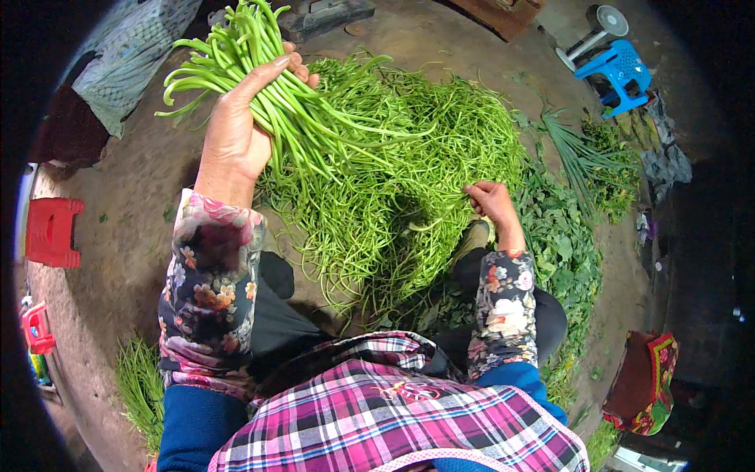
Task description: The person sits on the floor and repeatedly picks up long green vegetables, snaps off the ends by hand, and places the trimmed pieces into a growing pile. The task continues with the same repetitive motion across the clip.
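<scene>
My left hand [236, 133] grips a thick bundle of long green stems [318, 121], raised above the left back of a heap. Their pale, curled ends fan out at the upper left, past my thumb. Below lies a wide, tangled heap of the same kind of thin green stems [365, 218], spread on the floor between my feet and beyond. At its right side my right hand [494, 203] has thumb and forefinger pinched together on a thin green stem. The rest of that stem blends into the heap.
Stripped green leaves [560, 242] are piled along the heap's right side. Long narrow leaves [566, 147] lie farther back. A blue plastic stool [619, 74] stands at the back right, a red plastic stool [53, 232] at the left. More green stems [140, 389] lie at the lower left.
</scene>
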`<state>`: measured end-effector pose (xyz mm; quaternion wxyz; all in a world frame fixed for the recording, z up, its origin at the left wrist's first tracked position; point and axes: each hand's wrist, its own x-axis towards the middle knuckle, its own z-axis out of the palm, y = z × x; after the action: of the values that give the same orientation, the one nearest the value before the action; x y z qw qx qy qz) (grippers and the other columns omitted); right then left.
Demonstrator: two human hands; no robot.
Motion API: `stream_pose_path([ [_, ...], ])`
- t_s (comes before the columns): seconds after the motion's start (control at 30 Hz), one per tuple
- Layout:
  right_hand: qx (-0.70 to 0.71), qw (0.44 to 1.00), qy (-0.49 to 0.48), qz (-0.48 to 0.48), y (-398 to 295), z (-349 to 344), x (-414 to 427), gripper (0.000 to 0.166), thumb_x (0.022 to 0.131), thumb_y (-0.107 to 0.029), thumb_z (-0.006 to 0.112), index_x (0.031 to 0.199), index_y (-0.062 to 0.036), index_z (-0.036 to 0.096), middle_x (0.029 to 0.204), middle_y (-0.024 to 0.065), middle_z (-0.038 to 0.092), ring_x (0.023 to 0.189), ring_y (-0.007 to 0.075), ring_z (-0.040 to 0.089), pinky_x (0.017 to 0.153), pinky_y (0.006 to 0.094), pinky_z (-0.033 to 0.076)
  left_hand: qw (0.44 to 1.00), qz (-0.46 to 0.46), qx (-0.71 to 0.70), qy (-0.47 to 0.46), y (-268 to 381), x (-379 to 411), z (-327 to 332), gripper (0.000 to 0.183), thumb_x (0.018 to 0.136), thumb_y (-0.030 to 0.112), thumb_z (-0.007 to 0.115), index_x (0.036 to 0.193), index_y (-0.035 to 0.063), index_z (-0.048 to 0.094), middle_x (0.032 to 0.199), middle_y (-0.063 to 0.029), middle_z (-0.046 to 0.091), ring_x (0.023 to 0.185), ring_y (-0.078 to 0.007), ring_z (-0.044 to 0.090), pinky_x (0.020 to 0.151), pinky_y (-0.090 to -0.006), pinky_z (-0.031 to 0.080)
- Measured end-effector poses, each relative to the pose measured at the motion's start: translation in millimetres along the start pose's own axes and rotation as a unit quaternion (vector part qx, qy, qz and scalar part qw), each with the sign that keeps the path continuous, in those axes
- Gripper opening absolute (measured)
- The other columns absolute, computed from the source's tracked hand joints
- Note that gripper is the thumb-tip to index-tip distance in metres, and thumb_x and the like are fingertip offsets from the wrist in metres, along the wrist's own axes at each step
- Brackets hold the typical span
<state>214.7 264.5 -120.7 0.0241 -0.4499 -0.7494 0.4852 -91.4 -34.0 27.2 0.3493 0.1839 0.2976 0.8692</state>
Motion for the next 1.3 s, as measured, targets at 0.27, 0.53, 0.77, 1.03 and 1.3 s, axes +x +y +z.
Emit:
stream_pose_path([
  [0.27,0.121,0.979,-0.131,-0.103,-75.9,-45.1,-56.3,0.024,0.095,-0.025,0.063,0.1,-0.004,0.072,0.065,-0.0066,0.054,0.058,0.0026,0.046,0.053,0.0194,0.035,1.0,0.0,0.009,-0.017,5.1,-2.0,-8.6,0.029,0.088,0.004,0.065,0.116,-0.0045,0.059,0.099,-0.0111,0.066,0.089,-0.0217,0.067,0.088,-0.0408,0.056],
  [0.53,0.248,0.939,-0.161,-0.175,-81.3,-57.3,-81.0,0.022,0.093,-0.022,0.062,0.096,-0.0009,0.07,0.088,-0.0002,0.066,0.06,0.0054,0.046,0.055,0.021,0.037,0.999,-0.002,0.042,-0.016,10.3,-5.3,-12.4,0.033,0.092,0.005,0.06,0.122,-0.0048,0.053,0.104,-0.0104,0.063,0.095,-0.0216,0.061,0.098,-0.0392,0.05],
  [0.77,0.23,0.945,-0.169,-0.161,-78.3,-54.9,-79.3,0.022,0.093,-0.022,0.062,0.096,-0.0007,0.07,0.07,-0.0033,0.058,0.059,0.0049,0.045,0.054,0.0207,0.035,0.999,-0.011,0.042,-0.012,8.9,-5.4,-8.8,0.032,0.092,0.006,0.06,0.121,-0.005,0.053,0.104,-0.0107,0.063,0.095,-0.0221,0.061,0.096,-0.0393,0.051],
  [1.03,0.148,0.964,-0.213,-0.06,-43.3,-35.1,-52.7,0.025,0.097,-0.024,0.058,0.107,-0.0043,0.069,0.07,-0.0039,0.06,0.058,0.004,0.05,0.055,0.0193,0.039,0.999,-0.01,0.044,-0.011,9.3,-7.8,0.3,0.029,0.09,0.006,0.062,0.117,-0.0046,0.058,0.099,-0.0107,0.065,0.09,-0.0211,0.065,0.091,-0.0399,0.054],
  [1.3,-0.021,0.98,-0.181,-0.085,-64.2,-36.9,-59.5,0.025,0.099,-0.013,0.051,0.119,-0.0006,0.06,0.086,0.0032,0.07,0.074,0.0082,0.062,0.067,0.0228,0.051,0.998,-0.02,0.062,-0.014,6.3,-5.2,-4.7,0.034,0.092,0.007,0.059,0.123,-0.0054,0.052,0.105,-0.0109,0.063,0.095,-0.0216,0.061,0.097,-0.0384,0.049],
])
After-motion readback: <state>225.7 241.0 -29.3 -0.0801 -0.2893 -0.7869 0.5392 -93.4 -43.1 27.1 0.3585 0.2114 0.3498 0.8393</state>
